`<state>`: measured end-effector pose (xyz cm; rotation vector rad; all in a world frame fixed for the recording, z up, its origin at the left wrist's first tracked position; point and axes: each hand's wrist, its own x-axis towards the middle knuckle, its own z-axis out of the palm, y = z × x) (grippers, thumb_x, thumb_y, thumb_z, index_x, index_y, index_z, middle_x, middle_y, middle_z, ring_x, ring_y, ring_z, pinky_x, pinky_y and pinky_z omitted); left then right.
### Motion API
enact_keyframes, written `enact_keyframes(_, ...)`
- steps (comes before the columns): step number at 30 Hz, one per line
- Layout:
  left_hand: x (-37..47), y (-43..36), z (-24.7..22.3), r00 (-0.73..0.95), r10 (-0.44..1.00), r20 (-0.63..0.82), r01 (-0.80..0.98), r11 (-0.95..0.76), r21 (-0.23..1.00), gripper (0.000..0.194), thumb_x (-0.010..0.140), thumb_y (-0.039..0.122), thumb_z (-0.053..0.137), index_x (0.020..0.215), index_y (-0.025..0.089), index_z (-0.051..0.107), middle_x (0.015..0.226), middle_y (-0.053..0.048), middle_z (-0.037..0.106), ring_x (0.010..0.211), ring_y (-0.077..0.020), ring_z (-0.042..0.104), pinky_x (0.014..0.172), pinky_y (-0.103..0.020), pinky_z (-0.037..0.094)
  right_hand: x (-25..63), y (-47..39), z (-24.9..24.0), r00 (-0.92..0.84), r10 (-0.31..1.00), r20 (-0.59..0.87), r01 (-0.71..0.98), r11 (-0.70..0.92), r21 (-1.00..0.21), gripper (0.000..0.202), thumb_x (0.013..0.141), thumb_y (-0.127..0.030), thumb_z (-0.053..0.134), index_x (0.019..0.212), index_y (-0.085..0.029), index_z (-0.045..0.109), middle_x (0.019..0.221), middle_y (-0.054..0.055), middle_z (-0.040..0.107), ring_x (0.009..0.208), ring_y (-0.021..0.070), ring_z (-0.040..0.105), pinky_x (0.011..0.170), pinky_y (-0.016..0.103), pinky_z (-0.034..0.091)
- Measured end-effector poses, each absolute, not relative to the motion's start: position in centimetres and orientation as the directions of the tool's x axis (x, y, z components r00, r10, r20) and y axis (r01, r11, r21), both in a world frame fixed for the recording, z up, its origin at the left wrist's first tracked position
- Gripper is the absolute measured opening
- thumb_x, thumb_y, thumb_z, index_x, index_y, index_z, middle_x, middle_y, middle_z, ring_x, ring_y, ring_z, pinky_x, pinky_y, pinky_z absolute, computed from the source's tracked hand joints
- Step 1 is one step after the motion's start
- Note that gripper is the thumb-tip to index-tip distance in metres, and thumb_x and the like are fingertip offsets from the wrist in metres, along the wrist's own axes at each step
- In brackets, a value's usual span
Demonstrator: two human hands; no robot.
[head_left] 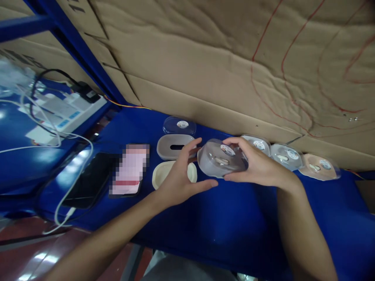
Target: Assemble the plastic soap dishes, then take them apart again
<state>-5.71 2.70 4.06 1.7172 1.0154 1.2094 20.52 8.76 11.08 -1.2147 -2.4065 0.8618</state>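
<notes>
My right hand grips the right end of a small grey oval box with a clear lid, tilted above the blue table. A round sticker shows on the lid. Close to the box's left end is my left hand, with thumb and fingers spread apart; whether a fingertip touches the box I cannot tell. Partly behind that hand lies a cream oval tray. Behind the tray sit a grey oval piece with a dark slot and a loose clear lid bearing a sticker.
Along the cardboard wall stand a whitish lidded box, a grey one and a peach one. At left lie a phone with a pixelated screen, a dark phone with a white cable, and a crowded power strip.
</notes>
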Motion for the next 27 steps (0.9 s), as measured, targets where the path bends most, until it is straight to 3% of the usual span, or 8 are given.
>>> enact_keyframes(4, -5.5, 2.1, 4.4, 0.256, 0.935, 0.243, 0.040, -0.262, 0.964, 0.098, 0.087, 0.050, 0.090, 0.164, 0.035, 0.031, 0.160, -0.014, 0.052, 0.147, -0.0363, 0.057, 0.124, -0.058, 0.050, 20.3, 7.9, 12.7, -0.637, 0.771, -0.020, 0.539, 0.427, -0.727, 0.086, 0.078, -0.064, 0.090, 0.152, -0.036, 0.056, 0.147, 0.007, 0.066, 0.131, 0.0378, 0.067, 0.114, 0.058, 0.057)
enact_keyframes(8, -5.6, 1.7, 4.7, 0.280, 0.948, 0.148, -0.020, -0.149, 0.989, 0.091, 0.088, 0.042, 0.089, 0.161, 0.036, 0.033, 0.155, -0.012, 0.055, 0.138, -0.0322, 0.064, 0.119, -0.052, 0.057, 20.4, 9.2, 11.4, -0.522, 0.851, 0.060, 0.497, 0.361, -0.789, 0.060, 0.101, -0.066, 0.063, 0.151, -0.034, 0.056, 0.154, 0.006, 0.064, 0.142, 0.0332, 0.062, 0.121, 0.056, 0.051)
enact_keyframes(10, -5.4, 1.5, 4.9, 0.329, 0.938, 0.110, -0.018, -0.111, 0.994, 0.093, 0.087, 0.039, 0.089, 0.161, 0.036, 0.034, 0.151, -0.011, 0.058, 0.133, -0.0300, 0.067, 0.116, -0.049, 0.058, 20.2, 10.2, 9.9, -0.408, 0.900, 0.155, 0.573, 0.384, -0.724, 0.059, 0.104, -0.062, 0.060, 0.155, -0.032, 0.053, 0.157, 0.008, 0.062, 0.145, 0.0333, 0.060, 0.125, 0.058, 0.047)
enact_keyframes(12, -5.2, 1.1, 4.9, 0.415, 0.905, 0.090, 0.010, -0.104, 0.995, 0.096, 0.084, 0.038, 0.092, 0.161, 0.036, 0.036, 0.147, -0.010, 0.060, 0.129, -0.0294, 0.069, 0.114, -0.048, 0.060, 19.5, 11.1, 8.0, -0.386, 0.895, 0.223, 0.696, 0.441, -0.567, 0.066, 0.100, -0.057, 0.069, 0.156, -0.028, 0.053, 0.162, 0.013, 0.057, 0.150, 0.0387, 0.054, 0.127, 0.064, 0.041)
enact_keyframes(15, -4.7, 0.5, 5.0, 0.552, 0.829, 0.093, 0.044, -0.140, 0.989, 0.100, 0.078, 0.039, 0.096, 0.160, 0.033, 0.039, 0.149, -0.012, 0.060, 0.131, -0.0320, 0.067, 0.115, -0.052, 0.057, 17.8, 12.1, 5.4, -0.419, 0.891, 0.176, 0.835, 0.454, -0.310, 0.069, 0.094, -0.045, 0.078, 0.154, -0.019, 0.057, 0.168, 0.022, 0.048, 0.158, 0.0488, 0.040, 0.127, 0.072, 0.034)
enact_keyframes(17, -4.6, 0.2, 5.0, 0.601, 0.792, 0.106, 0.034, -0.159, 0.987, 0.101, 0.077, 0.039, 0.097, 0.160, 0.032, 0.040, 0.154, -0.013, 0.057, 0.135, -0.0336, 0.064, 0.120, -0.055, 0.053, 16.7, 12.4, 4.3, -0.394, 0.911, 0.121, 0.884, 0.411, -0.222, 0.068, 0.096, -0.040, 0.075, 0.155, -0.013, 0.056, 0.170, 0.026, 0.044, 0.159, 0.0513, 0.038, 0.127, 0.071, 0.035)
enact_keyframes(24, -5.4, 0.9, 5.2, 0.606, 0.787, 0.118, -0.040, -0.118, 0.992, 0.099, 0.079, 0.036, 0.095, 0.161, 0.033, 0.041, 0.155, -0.013, 0.055, 0.137, -0.0326, 0.062, 0.121, -0.055, 0.050, 15.2, 13.7, 4.3, -0.392, 0.919, 0.047, 0.899, 0.393, -0.194, 0.067, 0.095, -0.031, 0.072, 0.157, -0.012, 0.054, 0.170, 0.023, 0.045, 0.158, 0.0421, 0.042, 0.129, 0.059, 0.037)
enact_keyframes(27, -5.6, 1.3, 5.5, 0.565, 0.815, 0.128, -0.062, -0.114, 0.992, 0.100, 0.077, 0.038, 0.097, 0.160, 0.030, 0.042, 0.152, -0.012, 0.057, 0.137, -0.0331, 0.061, 0.121, -0.054, 0.050, 15.0, 14.1, 4.0, -0.403, 0.914, 0.045, 0.894, 0.404, -0.194, 0.066, 0.095, -0.030, 0.072, 0.157, -0.015, 0.056, 0.164, 0.022, 0.050, 0.151, 0.0420, 0.048, 0.124, 0.060, 0.043)
